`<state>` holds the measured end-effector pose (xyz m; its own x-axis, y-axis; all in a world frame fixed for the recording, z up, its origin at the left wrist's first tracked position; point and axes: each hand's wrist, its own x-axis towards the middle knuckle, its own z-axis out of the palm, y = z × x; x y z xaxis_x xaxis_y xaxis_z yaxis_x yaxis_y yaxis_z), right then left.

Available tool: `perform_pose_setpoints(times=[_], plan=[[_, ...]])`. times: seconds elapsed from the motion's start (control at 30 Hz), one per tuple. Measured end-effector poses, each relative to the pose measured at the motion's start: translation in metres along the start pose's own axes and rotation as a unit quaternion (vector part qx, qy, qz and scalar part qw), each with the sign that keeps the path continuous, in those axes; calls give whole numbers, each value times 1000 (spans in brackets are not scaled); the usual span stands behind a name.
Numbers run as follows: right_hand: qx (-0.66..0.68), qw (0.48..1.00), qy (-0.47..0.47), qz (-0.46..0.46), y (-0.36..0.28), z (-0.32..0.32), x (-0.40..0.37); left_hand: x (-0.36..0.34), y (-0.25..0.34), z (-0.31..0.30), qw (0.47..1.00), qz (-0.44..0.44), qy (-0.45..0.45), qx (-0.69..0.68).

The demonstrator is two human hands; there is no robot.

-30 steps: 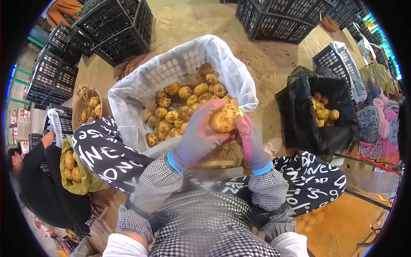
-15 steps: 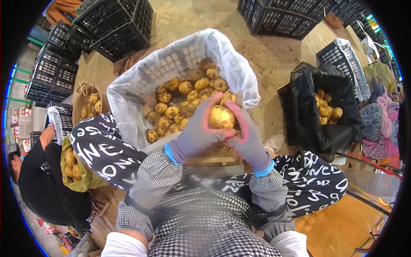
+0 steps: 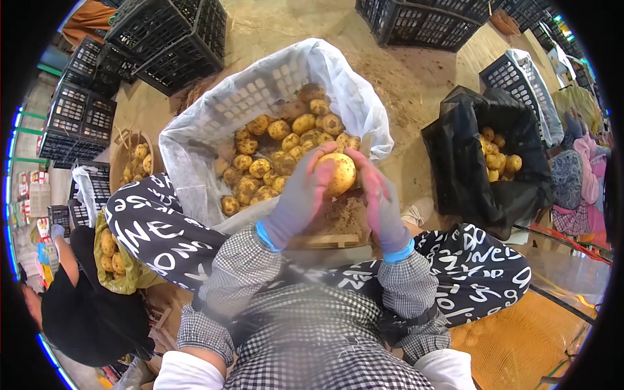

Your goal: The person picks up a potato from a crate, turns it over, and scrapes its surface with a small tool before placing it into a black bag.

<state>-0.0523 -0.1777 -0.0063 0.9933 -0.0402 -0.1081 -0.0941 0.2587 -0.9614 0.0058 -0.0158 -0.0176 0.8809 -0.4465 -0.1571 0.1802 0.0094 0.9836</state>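
A muddy yellow potato [image 3: 342,174] is held up over the near right part of a crate lined with white film [image 3: 214,107]. My left hand [image 3: 296,200], in a grey and pink glove, grips it from the left, thumb across its face and fingers behind. On the other side my gloved right hand [image 3: 385,211] curls its fingertips against the potato's upper right edge. Its thumb hangs lower, off the potato. Below and beyond both hands, many soil-covered potatoes [image 3: 260,169] lie in the lined crate.
At right stands a crate lined with black film [image 3: 448,140], with several potatoes [image 3: 497,159] inside. A basket of potatoes [image 3: 119,156] and a yellow-green sack [image 3: 133,266] are at left, near a person in black [image 3: 94,305]. Stacked black crates [image 3: 169,42] stand behind.
The potato has turned and shifted slightly right and up. My right thumb has moved down away from it, while my left thumb now lies on its face. The person at left has shifted.
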Motion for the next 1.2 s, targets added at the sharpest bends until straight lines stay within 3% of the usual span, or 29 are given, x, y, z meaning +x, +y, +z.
perform_pose_setpoints(times=[0.03, 0.1, 0.13, 0.17, 0.27, 0.33, 0.47, 0.53, 0.7, 0.77, 0.83, 0.93, 1.0, 1.07, 1.13, 1.2], plan=[[63, 997, 1, 52, -5, -2, 0, 1, -4, -1, 1000, 0, -4, -16], [39, 999, 0, 36, -12, 2, 2, -1, -3, 0, 999, 44, 0, 7], [-50, 998, -2, -30, -13, 11, 2, -4, 2, 1, 995, 86, 6, 45], [-137, 986, -2, -96, -16, 17, 3, -5, 7, 2, 997, 76, -2, 7], [-123, 990, 22, -61, -28, 22, 1, -8, 25, 11, 995, 28, -17, -95], [-144, 982, 42, -117, -22, 18, 3, -7, 38, 17, 989, -22, -15, -145], [-146, 981, 53, -117, -3, 3, 3, 3, 44, 24, 994, 12, -19, -105], [-198, 966, 80, -148, -8, 3, 2, 9, 36, 22, 996, 71, -28, -42], [-298, 935, 80, -177, -9, -4, 2, 6, 43, 39, 990, 111, 24, 89], [-315, 929, 69, -181, -8, -5, 3, 8, 42, 40, 994, 97, 27, 44], [-222, 962, 92, -126, -1, -4, 2, 16, 34, 32, 993, 31, 10, -115], [-49, 985, 161, -45, -17, 0, 5, 63, 21, -22, 985, 59, 116, -115], [17, 970, 241, -30, -28, -7, 10, 114, -1, -76, 943, 63, 262, -194], [53, 949, 308, -46, -28, -30, 15, 154, -35, -121, 942, 33, 329, -64], [50, 932, 352, -72, -43, -56, 20, 183, -78, -152, 949, -112, 220, 195], [-4, 910, 391, -137, -81, -83, 21, 193, -119, -151, 931, -69, 128, 334]])
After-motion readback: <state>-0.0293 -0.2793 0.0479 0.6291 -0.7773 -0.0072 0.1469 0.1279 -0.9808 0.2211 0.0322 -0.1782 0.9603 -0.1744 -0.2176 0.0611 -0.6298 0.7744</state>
